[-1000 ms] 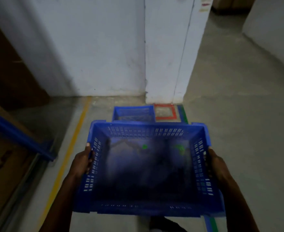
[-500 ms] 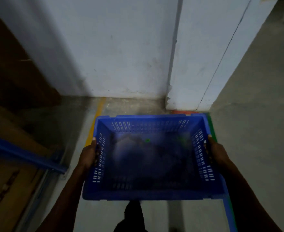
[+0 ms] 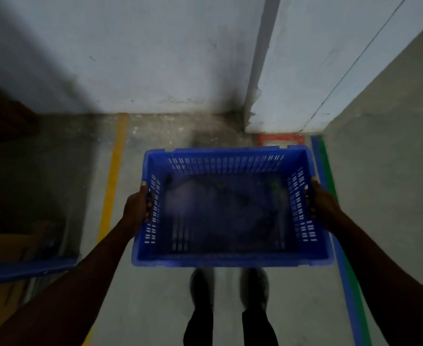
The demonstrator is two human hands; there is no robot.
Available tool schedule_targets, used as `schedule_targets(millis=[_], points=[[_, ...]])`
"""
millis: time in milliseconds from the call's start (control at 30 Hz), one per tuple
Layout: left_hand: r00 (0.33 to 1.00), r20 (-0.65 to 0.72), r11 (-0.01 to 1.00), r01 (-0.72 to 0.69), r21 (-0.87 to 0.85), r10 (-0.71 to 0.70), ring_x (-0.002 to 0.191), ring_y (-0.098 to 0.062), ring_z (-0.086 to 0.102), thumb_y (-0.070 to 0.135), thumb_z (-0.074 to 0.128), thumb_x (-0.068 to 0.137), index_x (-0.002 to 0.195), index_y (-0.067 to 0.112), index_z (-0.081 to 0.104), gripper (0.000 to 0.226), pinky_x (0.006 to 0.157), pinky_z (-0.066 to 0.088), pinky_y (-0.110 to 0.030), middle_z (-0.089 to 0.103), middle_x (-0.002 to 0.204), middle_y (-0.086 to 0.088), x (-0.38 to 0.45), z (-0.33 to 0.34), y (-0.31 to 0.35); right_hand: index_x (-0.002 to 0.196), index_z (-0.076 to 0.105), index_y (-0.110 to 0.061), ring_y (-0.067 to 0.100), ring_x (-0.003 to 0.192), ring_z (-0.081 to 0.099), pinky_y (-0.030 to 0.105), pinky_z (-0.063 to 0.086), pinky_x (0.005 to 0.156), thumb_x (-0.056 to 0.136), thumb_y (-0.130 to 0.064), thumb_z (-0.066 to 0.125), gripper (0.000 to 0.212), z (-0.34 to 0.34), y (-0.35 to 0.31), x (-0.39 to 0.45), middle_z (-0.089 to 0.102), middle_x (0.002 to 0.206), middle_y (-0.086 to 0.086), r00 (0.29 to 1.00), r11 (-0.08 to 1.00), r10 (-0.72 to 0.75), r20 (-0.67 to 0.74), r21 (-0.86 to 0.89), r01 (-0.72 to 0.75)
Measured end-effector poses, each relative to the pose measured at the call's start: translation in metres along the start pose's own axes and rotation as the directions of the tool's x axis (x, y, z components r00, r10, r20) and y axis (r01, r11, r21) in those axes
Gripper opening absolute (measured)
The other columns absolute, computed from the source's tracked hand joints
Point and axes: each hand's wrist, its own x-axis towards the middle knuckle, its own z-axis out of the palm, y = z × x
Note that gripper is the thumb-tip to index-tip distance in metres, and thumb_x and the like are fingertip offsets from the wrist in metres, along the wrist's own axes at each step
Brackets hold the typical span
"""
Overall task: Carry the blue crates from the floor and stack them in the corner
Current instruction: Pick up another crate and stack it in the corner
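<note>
The crate (image 3: 230, 258) is blue plastic, rectangular and open-topped, with rows of short slots through all four walls and a thick rim. Its inside is dark and blurred; whether anything lies in it cannot be told, apart from a couple of small green flecks near the far wall.

It hangs level above the floor (image 3: 155, 308), in front of the person's two shoes (image 3: 201, 288), with its far wall toward the corner where the wall (image 3: 143, 58) meets a white pillar (image 3: 305, 71). It sits between the two hands, one at each short side, about halfway along.

The left hand (image 3: 136, 208) grips the left wall from outside, thumb lying up along the rim and fingers curled through or against the slots. The right hand (image 3: 322, 203) grips the right wall the same way, fingers wrapped at the rim. Both arms reach forward and are nearly straight.

On the floor, a yellow line (image 3: 111, 181) runs left of the crate, a blue and green stripe (image 3: 335, 245) runs just right of it, and a red square (image 3: 280, 139) shows just beyond its far right corner, at the pillar's foot.
</note>
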Motion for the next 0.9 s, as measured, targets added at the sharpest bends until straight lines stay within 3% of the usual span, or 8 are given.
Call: schedule_targets(millis=[100, 467, 533, 667, 900], points=[[1.000, -0.025, 1.000, 0.010, 0.009, -0.010, 0.037, -0.013, 0.041, 0.067, 0.044, 0.095, 0.080, 0.016, 0.059, 0.056, 0.042, 0.033, -0.024, 0.050, 0.048, 0.006, 0.063, 0.033, -0.013, 0.081, 0.061, -0.016, 0.017, 0.041, 0.047, 0.026, 0.037, 0.046, 0.085, -0.077, 0.049, 0.062, 0.026, 0.007, 0.069, 0.055, 0.056, 0.001, 1.000, 0.999, 0.004, 0.017, -0.034, -0.003], [1.000, -0.001, 0.999, -0.023, 0.040, 0.023, 0.035, -0.013, 0.038, 0.062, 0.041, 0.099, 0.077, 0.015, 0.058, 0.055, 0.039, 0.032, -0.023, 0.048, 0.053, 0.001, 0.198, 0.125, -0.045, 0.086, 0.061, -0.017, 0.016, 0.044, 0.048, 0.029, 0.038, 0.049, 0.090, -0.072, 0.044, 0.058, 0.070, 0.055, 0.240, 0.054, 0.061, 0.001, 1.000, 0.998, 0.004, 0.022, -0.063, -0.003], [1.000, 0.009, 0.999, -0.028, 0.025, 0.028, 0.035, -0.013, 0.037, 0.061, 0.041, 0.100, 0.075, 0.015, 0.057, 0.055, 0.038, 0.031, -0.022, 0.047, 0.054, 0.000, 0.208, 0.132, -0.048, 0.085, 0.060, -0.017, 0.017, 0.044, 0.047, 0.029, 0.038, 0.048, 0.085, -0.077, 0.046, 0.062, 0.074, 0.059, 0.251, 0.054, 0.063, 0.002, 1.000, 0.998, 0.007, 0.026, -0.057, -0.005], [0.998, 0.051, 0.998, -0.033, -0.047, 0.036, 0.037, -0.015, 0.036, 0.062, 0.043, 0.099, 0.075, 0.016, 0.057, 0.054, 0.039, 0.029, -0.023, 0.046, 0.052, 0.002, 0.216, 0.136, -0.055, 0.079, 0.060, -0.021, 0.015, 0.039, 0.043, 0.025, 0.036, 0.042, 0.047, -0.099, 0.054, 0.085, 0.075, 0.064, 0.265, 0.052, 0.056, -0.001, 0.999, 1.000, 0.014, 0.038, -0.011, -0.013], [0.997, 0.060, 0.998, -0.035, -0.055, 0.038, 0.038, -0.015, 0.036, 0.066, 0.041, 0.098, 0.073, 0.017, 0.056, 0.056, 0.040, 0.029, -0.024, 0.046, 0.052, 0.003, 0.217, 0.134, -0.064, 0.078, 0.060, -0.021, 0.016, 0.039, 0.042, 0.025, 0.035, 0.043, 0.044, -0.100, 0.048, 0.086, 0.076, 0.064, 0.264, 0.054, 0.054, -0.002, 1.000, 0.999, -0.010, 0.002, -0.046, 0.010]])
